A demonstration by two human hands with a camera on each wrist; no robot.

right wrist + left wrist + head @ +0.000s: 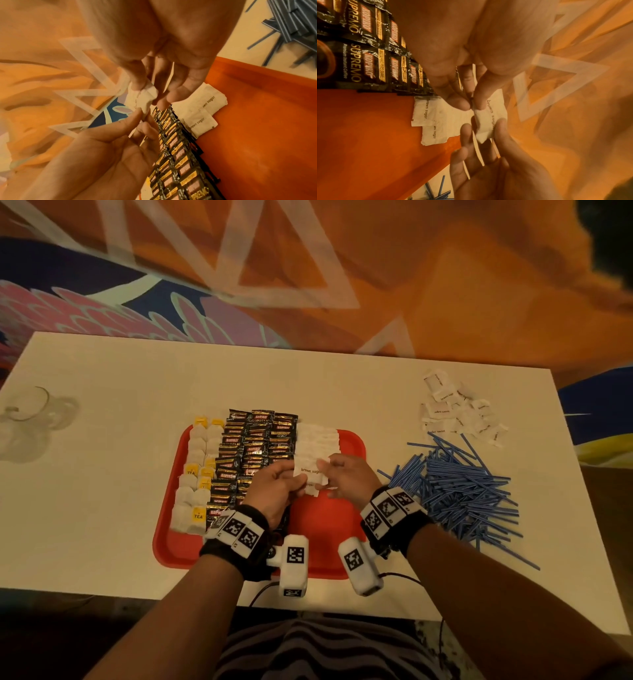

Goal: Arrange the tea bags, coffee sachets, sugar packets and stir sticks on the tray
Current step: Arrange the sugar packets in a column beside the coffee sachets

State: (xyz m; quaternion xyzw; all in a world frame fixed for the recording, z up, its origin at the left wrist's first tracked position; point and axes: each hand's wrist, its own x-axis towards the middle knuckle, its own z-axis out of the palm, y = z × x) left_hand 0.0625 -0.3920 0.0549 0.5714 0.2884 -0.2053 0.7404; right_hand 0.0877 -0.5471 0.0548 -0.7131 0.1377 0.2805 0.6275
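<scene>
- One red plastic tray, rectangular with rounded corners, lies on the white counter; every place below is given from this tray.
- Two hands meet above its middle. The left hand and the right hand both pinch one white paper sugar packet printed "brown sugar", thumb and forefinger narrow on opposite ends; it is held just above the tray.
- The left hand's fingers hold more thin packets edge-on; I cannot count them.
- On the tray's left side lie two columns of white tea bags with yellow tags.
- In its middle lie three columns of glossy black coffee sachets, overlapped like shingles; the near ends are hidden by the left hand.
- Right of those runs one column of white sugar packets, overlapped and too pale to count.
- Right of the tray, on the counter, lies a loose heap of thin blue stir sticks, too many to count.
- Beyond that heap lies a scatter of more sugar packets, crumpled.
- Far left of the tray stands clear glassware, blurred.
</scene>
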